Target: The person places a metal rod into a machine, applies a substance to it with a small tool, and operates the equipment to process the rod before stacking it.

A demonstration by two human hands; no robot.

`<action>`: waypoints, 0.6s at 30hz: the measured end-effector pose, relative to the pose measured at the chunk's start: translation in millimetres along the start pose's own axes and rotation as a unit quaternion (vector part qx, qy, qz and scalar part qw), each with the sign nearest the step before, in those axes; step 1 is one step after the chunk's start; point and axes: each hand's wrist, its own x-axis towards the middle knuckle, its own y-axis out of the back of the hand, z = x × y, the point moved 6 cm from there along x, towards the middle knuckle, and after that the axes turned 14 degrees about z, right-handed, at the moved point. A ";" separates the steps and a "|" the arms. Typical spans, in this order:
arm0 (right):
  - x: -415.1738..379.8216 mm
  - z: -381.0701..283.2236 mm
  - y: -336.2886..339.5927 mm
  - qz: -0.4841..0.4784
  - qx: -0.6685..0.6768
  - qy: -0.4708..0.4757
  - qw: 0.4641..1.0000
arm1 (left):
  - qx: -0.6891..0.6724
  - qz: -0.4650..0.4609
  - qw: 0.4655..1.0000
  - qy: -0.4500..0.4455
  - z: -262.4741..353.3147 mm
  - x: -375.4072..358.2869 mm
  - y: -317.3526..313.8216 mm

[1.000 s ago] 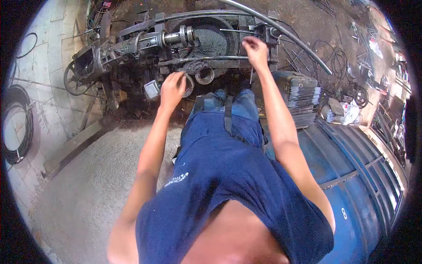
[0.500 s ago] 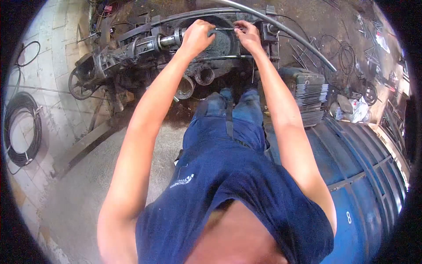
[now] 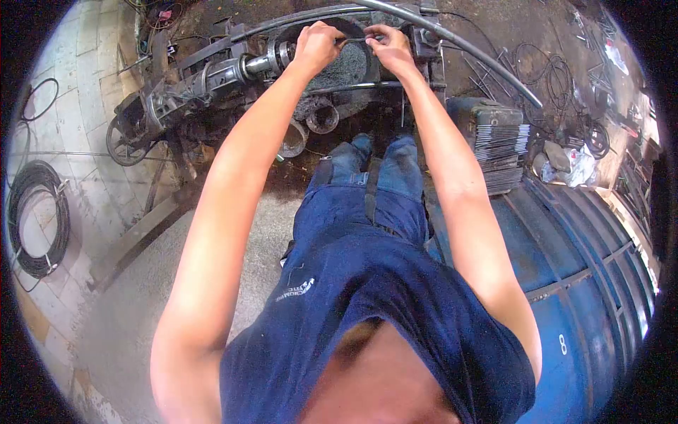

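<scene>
At the top centre of the frame, my left hand (image 3: pixel 318 44) and right hand (image 3: pixel 387 48) both have their fingers closed around a thin metal rod (image 3: pixel 357 40) held level between them. It sits above a dark, gritty machine (image 3: pixel 212 78), with two metal rings (image 3: pixel 311 124) just below.

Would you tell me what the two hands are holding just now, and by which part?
A thin metal rod, held level over the machine: the left hand grips its left end, the right hand its right end.
</scene>
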 end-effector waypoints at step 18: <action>-68.9 -31.1 20.2 0.117 -0.202 0.089 0.968 | 0.036 0.008 0.999 -0.021 7.9 0.3 0.3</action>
